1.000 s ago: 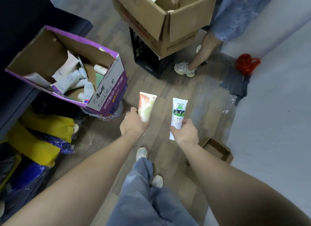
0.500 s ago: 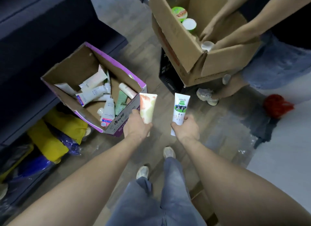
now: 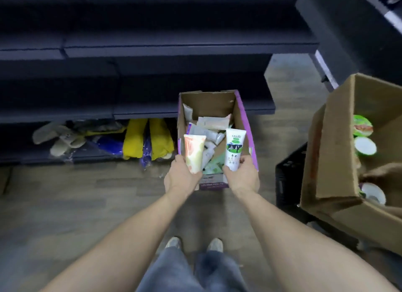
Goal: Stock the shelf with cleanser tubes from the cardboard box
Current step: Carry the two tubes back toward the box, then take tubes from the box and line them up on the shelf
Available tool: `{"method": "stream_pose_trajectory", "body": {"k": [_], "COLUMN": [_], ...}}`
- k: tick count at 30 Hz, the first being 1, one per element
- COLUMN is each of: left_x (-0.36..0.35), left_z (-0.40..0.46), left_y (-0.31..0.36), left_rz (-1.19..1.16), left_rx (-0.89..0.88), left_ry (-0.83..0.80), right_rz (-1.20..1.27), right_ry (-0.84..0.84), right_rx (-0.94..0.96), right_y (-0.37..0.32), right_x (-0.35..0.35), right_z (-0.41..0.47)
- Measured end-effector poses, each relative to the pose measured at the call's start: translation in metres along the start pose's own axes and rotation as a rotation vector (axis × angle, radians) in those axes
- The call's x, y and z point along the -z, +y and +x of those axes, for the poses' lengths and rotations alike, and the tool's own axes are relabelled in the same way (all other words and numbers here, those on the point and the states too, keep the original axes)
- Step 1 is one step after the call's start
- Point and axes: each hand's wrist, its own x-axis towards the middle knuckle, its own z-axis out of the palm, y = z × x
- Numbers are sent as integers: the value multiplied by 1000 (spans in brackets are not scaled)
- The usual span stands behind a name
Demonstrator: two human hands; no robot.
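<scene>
Each hand holds one tube upright above the purple-edged cardboard box [image 3: 244,117]: the left hand [image 3: 181,178] grips a peach-and-cream tube [image 3: 194,153], the right hand [image 3: 242,176] a white cleanser tube [image 3: 234,149]. I'd say he's mid-carry; next, lift both onto the dark shelf [image 3: 174,46] ahead. The white tube's label shows a cow and Chinese characters; its small brand line is too blurred to read.

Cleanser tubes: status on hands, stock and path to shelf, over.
Left hand grips peach tube; right hand grips cow-label tube. More tubes in purple box. Shelf ahead, unobstructed.
</scene>
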Motion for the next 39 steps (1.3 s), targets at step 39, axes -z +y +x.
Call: {"method": "stream_pose_trajectory", "body": {"k": [39], "left_x": [222], "left_z": [94], "left_y": [61], "left_rz": [-207], "left_rx": [-64], "left_ry": [440], "right_rz": [73], "right_ry": [95], "right_rx": [421], "right_y": [-230], "right_x": [20], "right_z": [16]}}
